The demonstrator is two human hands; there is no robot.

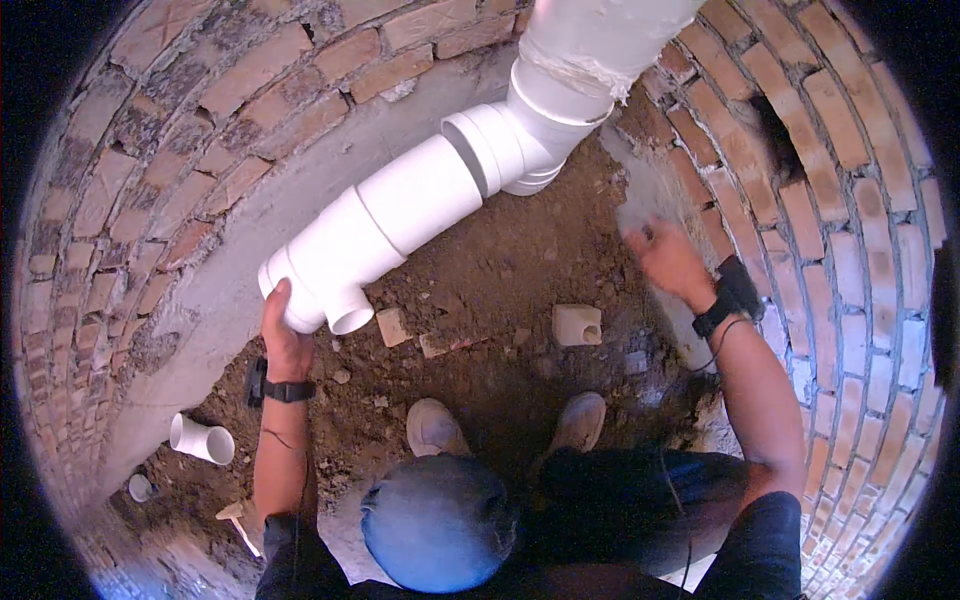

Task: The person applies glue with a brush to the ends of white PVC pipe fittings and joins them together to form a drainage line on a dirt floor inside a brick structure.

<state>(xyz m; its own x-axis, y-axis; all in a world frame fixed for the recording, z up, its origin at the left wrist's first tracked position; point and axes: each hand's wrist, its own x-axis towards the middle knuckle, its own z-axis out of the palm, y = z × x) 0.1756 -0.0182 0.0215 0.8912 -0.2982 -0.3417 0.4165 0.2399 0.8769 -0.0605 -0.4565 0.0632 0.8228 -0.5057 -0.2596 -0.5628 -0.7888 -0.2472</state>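
Note:
A long white plastic pipe piece with a side branch (372, 212) slants up from left to right. My left hand (285, 340) grips its lower left end, thumb on top. The upper right end of this piece meets the open mouth of a white elbow fitting (488, 150), with a dark gap showing between them. That fitting joins a thick white pipe (590, 50) coming from above. Well to the right, my right hand (672, 264) hovers beside the wall, away from the pipe. Its fingers look bent, but they are blurred and partly turned from view.
Curved brick walls (840, 240) close in on both sides, with a grey mortar ledge (215, 250) at the left. Brick pieces (577, 325) lie on the brown soil (500, 270). At lower left are a short white pipe fitting (203, 440) and a hammer (237, 520).

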